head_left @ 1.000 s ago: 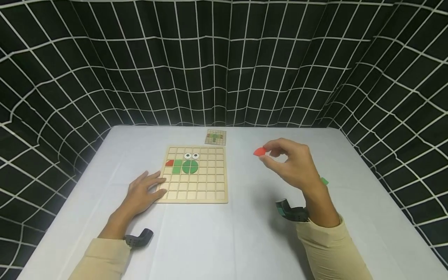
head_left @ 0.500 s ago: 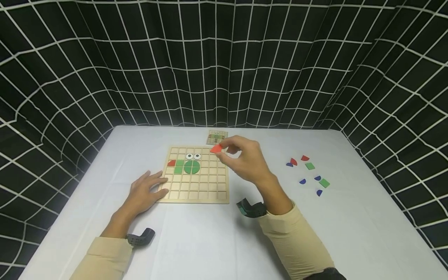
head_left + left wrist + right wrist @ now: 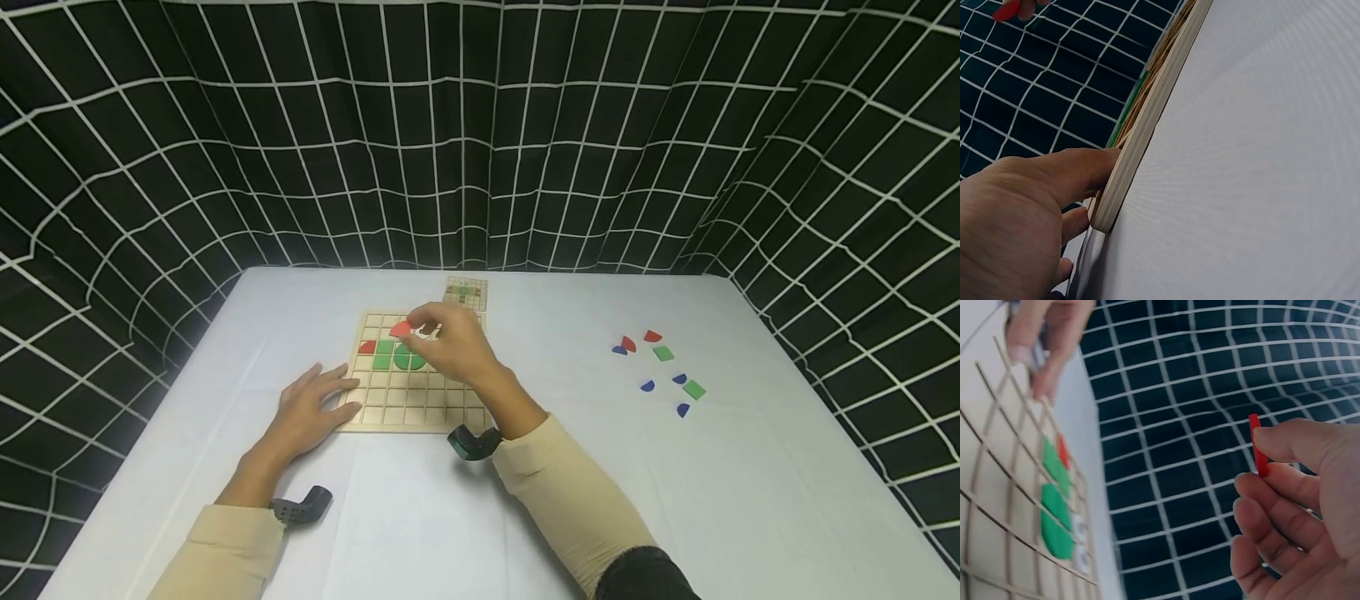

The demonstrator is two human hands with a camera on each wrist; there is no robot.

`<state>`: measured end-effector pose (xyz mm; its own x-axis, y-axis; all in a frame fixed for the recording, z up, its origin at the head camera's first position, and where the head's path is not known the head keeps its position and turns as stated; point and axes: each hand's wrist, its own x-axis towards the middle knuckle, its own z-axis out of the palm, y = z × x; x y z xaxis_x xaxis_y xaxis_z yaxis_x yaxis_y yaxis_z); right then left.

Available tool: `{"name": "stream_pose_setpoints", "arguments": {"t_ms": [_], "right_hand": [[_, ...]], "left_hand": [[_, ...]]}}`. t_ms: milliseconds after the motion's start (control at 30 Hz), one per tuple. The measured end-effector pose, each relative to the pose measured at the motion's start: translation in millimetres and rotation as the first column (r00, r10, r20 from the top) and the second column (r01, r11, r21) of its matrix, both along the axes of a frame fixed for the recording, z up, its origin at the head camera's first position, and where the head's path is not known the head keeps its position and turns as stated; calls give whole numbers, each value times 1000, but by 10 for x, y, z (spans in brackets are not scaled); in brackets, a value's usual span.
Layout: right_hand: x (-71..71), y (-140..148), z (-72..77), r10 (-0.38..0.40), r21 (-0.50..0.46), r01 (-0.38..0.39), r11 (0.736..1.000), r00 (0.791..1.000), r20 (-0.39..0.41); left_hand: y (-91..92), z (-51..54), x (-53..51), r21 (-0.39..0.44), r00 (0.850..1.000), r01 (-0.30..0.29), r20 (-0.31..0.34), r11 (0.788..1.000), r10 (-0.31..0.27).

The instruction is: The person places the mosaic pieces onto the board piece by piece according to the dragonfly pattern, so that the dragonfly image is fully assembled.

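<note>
My right hand (image 3: 456, 343) pinches a red quarter-circle tile (image 3: 401, 330) between thumb and fingertips, above the upper part of the wooden grid board (image 3: 408, 414). The right wrist view catches this tile (image 3: 1259, 450) edge-on, apart from the board. My left hand (image 3: 306, 415) rests at the board's left edge with fingers loosely spread, thumb touching the frame. Set in the grid are another red quarter tile (image 3: 367, 347), green square tiles (image 3: 382, 354) and a green circle of quarter pieces (image 3: 403, 358). Eye tiles (image 3: 1080, 544) show in the right wrist view; my hand mostly covers them from above.
A small pattern card (image 3: 467, 293) lies behind the board. On the right of the white table (image 3: 585, 467) are loose pieces: red tiles (image 3: 652, 336), green squares (image 3: 694, 389) and several blue half-circles (image 3: 647, 386). A black cloth with white grid lines (image 3: 450, 125) surrounds the table.
My right hand has carried the red tile leftward from the table's right side to over the board, uncovering the loose pieces there. My left hand has stayed at the board's edge.
</note>
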<state>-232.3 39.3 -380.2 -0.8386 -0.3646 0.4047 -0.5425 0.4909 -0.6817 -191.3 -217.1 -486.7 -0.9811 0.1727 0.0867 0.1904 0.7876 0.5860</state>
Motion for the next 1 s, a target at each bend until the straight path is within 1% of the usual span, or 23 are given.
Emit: {"name": "stream_pose_setpoints", "arguments": {"t_ms": [33,133,300,467,600,767,867,1000], "right_hand": [[-20,-41,-28,-2,11,2,1000,1000,9],[-70,-154,-108,-21,26,19,999,997,68],[-158,-326,-256,-40,37,34,999,985,168],[-246,-482,-411,-55,84,37,996,975,217],[-296,-580,-500,-52,134,20,991,971,234],[-326,-670,-558,-30,193,-16,981,972,234],[-334,-711,-587,-37,251,-23,968,972,234],[-353,-758,-633,-51,336,-27,941,974,221]], "left_hand": [[-5,0,2,-1,1000,1,0,1000,-1],[-17,5,5,-1,1000,6,1,1000,-6],[-31,7,-4,13,1000,24,-4,1000,-24],[-42,10,5,26,999,39,-10,999,-38],[-52,13,13,36,999,49,-18,998,-48],[-49,10,11,37,998,51,-23,998,-50],[-40,1,2,35,998,49,-28,998,-48],[-31,-5,-4,41,998,47,-38,998,-45]]}}
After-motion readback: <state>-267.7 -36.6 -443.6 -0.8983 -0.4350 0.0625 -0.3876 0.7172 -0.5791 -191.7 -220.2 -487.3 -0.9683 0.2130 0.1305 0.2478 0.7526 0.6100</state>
